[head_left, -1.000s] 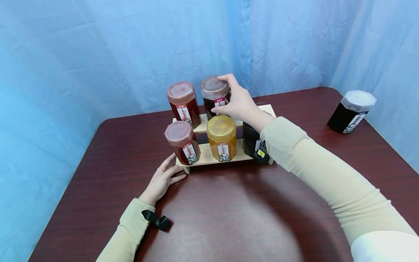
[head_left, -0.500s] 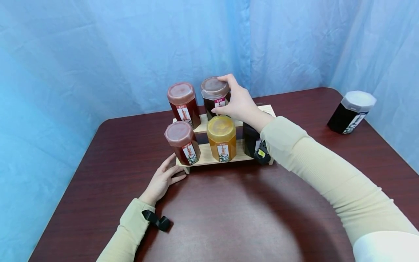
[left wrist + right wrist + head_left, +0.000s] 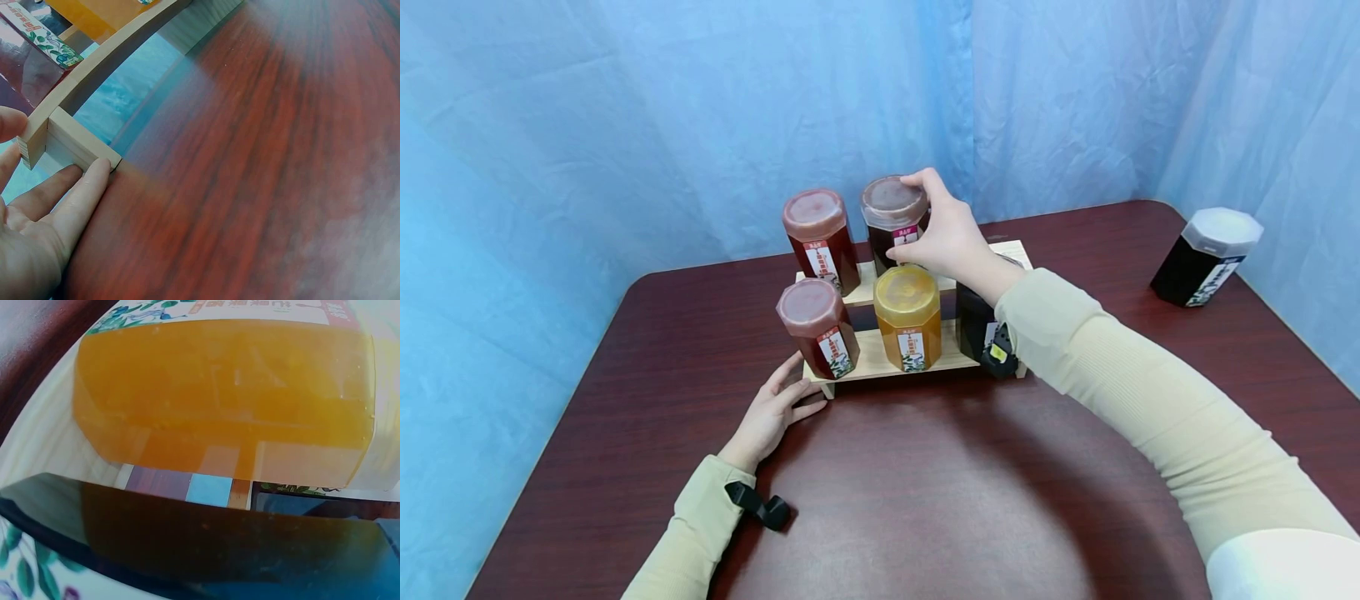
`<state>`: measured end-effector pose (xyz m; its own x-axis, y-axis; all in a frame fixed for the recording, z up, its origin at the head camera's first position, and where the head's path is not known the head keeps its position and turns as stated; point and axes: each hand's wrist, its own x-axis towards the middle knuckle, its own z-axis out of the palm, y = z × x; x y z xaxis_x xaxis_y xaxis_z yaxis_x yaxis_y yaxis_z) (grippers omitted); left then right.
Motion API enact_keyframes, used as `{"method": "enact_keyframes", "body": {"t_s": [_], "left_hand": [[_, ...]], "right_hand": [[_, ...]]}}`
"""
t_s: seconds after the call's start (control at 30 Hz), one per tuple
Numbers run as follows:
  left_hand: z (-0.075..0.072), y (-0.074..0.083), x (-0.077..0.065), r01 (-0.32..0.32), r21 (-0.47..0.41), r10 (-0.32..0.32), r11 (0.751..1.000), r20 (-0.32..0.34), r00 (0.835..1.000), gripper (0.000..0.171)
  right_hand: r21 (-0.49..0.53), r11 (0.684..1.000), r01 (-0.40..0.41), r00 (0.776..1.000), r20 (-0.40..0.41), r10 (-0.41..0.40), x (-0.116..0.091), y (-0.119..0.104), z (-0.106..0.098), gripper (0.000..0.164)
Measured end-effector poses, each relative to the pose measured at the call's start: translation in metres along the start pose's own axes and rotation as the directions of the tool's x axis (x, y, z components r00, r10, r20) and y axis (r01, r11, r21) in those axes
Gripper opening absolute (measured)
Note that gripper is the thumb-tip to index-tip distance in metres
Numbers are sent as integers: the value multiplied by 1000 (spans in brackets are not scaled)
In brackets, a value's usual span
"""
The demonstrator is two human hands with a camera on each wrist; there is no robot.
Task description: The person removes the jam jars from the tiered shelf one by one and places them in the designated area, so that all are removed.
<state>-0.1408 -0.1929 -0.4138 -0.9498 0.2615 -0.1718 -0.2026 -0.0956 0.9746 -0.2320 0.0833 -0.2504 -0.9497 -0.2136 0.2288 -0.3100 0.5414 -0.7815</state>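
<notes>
A two-tier wooden rack (image 3: 868,361) stands on the table, carrying several octagonal jars with clear lids. My right hand (image 3: 951,237) pinches the dark jar (image 3: 882,237) on the upper tier, thumb in front and a finger at the lid. My left hand (image 3: 767,421) rests at the rack's front left corner; in the left wrist view its fairly straight fingers (image 3: 95,187) touch the rack's leg (image 3: 81,139). On the lower tier are a red jar (image 3: 811,329), a yellow jar (image 3: 908,321) and a black jar (image 3: 973,325), partly behind my right wrist. The right wrist view shows the yellow jar (image 3: 219,400), not my right fingers.
Another red jar (image 3: 820,242) stands at the upper tier's left. A black jar with a whitish lid (image 3: 1206,258) stands apart near the table's right edge. Blue curtains (image 3: 737,125) hang behind the dark red table (image 3: 925,492).
My right hand and the dark jar have shifted very slightly to the right. My left hand and the other jars have stayed in place.
</notes>
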Motion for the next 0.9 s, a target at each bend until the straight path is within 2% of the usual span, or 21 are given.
{"method": "enact_keyframes", "body": {"t_s": [0.47,0.9], "left_hand": [[1,2,-2,3,-1,-3,1000,-9,1000,59],[1,0,-2,-5,11,5,1000,-8,1000,59]], "right_hand": [[29,1000,-4,996,-86,6,-2,1,-2,79],[159,987,21,977,-211,14,-6,-1,-12,80]]}}
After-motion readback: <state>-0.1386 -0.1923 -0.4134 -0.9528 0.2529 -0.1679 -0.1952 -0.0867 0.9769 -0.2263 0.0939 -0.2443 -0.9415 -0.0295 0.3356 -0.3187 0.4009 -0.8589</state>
